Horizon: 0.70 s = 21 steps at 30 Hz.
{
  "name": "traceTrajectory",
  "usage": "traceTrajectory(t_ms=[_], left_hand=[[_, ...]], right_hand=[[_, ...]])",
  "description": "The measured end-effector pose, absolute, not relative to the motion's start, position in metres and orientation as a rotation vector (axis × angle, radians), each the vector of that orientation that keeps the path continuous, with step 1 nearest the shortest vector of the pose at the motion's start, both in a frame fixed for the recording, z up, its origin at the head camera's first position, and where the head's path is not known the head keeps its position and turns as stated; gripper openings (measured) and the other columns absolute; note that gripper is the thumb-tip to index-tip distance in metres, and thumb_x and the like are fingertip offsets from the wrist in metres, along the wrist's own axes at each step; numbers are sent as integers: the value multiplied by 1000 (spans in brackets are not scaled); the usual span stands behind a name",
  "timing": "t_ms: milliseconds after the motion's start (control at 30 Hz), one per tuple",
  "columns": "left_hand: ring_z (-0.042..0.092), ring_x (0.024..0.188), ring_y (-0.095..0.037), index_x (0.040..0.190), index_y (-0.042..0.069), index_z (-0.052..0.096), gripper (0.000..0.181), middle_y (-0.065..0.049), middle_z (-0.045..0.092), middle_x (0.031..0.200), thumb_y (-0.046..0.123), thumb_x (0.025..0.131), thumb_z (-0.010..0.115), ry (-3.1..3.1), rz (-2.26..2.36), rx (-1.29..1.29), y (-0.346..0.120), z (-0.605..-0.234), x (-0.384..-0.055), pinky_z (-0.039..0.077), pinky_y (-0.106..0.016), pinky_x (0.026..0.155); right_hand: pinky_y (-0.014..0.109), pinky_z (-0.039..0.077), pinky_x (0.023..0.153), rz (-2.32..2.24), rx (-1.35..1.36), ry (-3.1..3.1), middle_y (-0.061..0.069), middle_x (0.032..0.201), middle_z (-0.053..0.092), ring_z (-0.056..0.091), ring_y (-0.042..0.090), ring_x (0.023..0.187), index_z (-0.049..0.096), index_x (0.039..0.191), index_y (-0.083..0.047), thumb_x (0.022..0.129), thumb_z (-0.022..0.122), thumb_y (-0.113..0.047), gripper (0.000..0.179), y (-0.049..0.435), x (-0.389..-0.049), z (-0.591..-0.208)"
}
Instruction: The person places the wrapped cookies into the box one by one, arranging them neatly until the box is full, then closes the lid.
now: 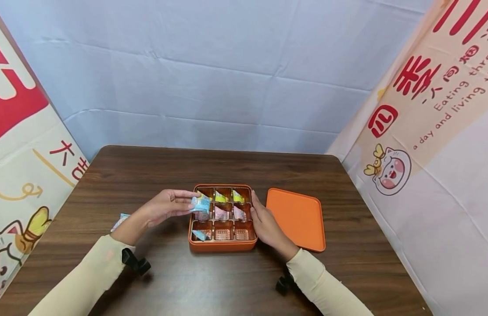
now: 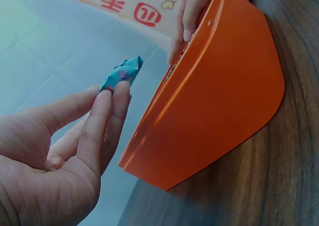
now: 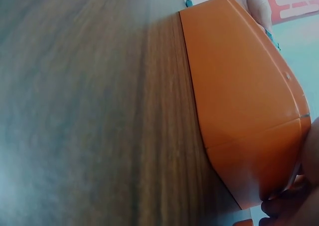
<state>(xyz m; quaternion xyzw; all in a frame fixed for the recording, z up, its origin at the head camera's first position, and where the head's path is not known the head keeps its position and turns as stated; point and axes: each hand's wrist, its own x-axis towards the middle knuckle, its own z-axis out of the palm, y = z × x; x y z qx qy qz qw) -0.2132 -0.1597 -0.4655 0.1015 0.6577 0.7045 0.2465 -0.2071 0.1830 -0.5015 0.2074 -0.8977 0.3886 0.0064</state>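
Blue packet (image 1: pixel 200 204), pinched at the fingertips of the person's left hand (image 1: pixel 165 210), is above the left column of an orange box (image 1: pixel 222 247). It lies at 3 o'clock from those fingers, and its long axis seems to run onward from them; the left hand is the nearer one. In the box's front row, a second blue packet (image 1: pixel 200 235) leans at the left, and two ribbed compartment floors (image 1: pixel 223 235) show toward 4 to 5 o'clock from the pinched packet. A loose packet (image 1: pixel 120 219) rests on the table (image 1: pixel 188 285) at 9 o'clock. The right hand (image 1: pixel 267 224) grips the box's 3 o'clock wall; past it lies the orange lid (image 1: pixel 297 215). Farther back come pink packets (image 1: pixel 221 213), yellow packets (image 1: pixel 220 197), then pale blue cloth (image 1: pixel 228 87).
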Motion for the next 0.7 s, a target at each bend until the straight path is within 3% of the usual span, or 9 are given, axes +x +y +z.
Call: traceTrajectory(t_ms=[233,500,700], left_hand=[[68,106,-13,145,-10,47,54,-9,68,121,1,97,67,1807,1908,305,-156,-468,-208,54,-40,98],[67,108,-15,144,-6,51,52,-19,62,133,5,97,69,1826,1893,275,-151,-468,-202,56,-37,95],[68,106,-16,142,-8,53,50,-19,64,129,5,97,69,1836,1873,297,-147,-468,-199,57,-39,94]], right_hand=[[46,27,121,1216,634,-2818,20,164,22,25,25,150,14,161,-6,111,38,-9,56,181,-207,-501],[47,27,121,1213,620,-2828,19,164,22,25,25,150,14,161,-6,111,37,-11,55,182,-206,-501],[47,27,121,1220,623,-2822,18,164,23,25,25,150,15,161,-6,111,39,-12,56,182,-206,-502]])
